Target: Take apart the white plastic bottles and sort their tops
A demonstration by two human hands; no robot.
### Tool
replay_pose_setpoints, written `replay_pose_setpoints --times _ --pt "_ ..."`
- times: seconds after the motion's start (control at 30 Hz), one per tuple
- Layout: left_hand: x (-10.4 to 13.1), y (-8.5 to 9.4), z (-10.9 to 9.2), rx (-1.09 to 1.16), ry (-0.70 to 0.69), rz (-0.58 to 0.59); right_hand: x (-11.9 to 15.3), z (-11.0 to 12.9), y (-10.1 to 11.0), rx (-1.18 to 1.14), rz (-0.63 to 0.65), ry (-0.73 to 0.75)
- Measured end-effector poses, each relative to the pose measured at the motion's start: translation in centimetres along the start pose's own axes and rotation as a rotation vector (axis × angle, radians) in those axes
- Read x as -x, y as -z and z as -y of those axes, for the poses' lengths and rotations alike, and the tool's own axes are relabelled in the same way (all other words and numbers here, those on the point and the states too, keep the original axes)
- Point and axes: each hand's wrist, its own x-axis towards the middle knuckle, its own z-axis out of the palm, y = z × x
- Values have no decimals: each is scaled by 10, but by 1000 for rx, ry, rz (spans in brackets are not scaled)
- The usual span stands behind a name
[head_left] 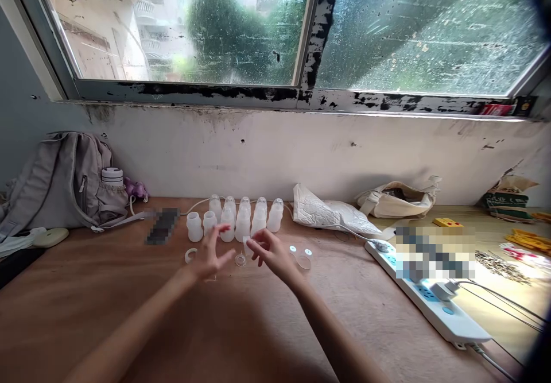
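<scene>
Near bottles (243,222), left hand (210,255) open, fingers released; right hand (272,252) partly hides translucent piece (247,246), grip unclear.

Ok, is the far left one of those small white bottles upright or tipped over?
Upright: the leftmost small bottle stands on its base on the table, its neck at the top.

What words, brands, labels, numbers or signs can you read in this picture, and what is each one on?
None can be read for certain.
Dark green packet, far right: pale lettering, too blurred to read.
Red packet on the windowsill: pale marks, too small to read.
Power strip: blue patches with tiny marks, too small to read.
Small white bottles: no lettering that I can make out.
</scene>
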Motion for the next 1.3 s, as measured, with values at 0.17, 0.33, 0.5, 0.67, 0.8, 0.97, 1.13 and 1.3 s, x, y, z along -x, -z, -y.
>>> replay_pose_setpoints --times 0.17,0.33,0.5,0.67,0.8,0.97,1.13,1.3 --pt "39 -44 -5 253 139 33 3 -20 -25 78 118 -65" --pt "44 -47 5 371 301 49 3 -29 -24 89 274 -102" --pt "45 -48 10 460 339 89 0 -40 -29 91 248 -122" --pt "45 -51 14 515 374 116 0 -48 -37 138 171 -86" --pt "46 -52 17 526 358 138 -1 -50 -34 61 239 -160" --pt "42 -43 23 339 277 143 -6 -43 -13 7 316 -221" --pt "37 -25 36 -183 168 111 -11 -49 9 380 146 -164" --pt "38 -23 45 -468 269 104 -8 -64 6 703 82 -67"
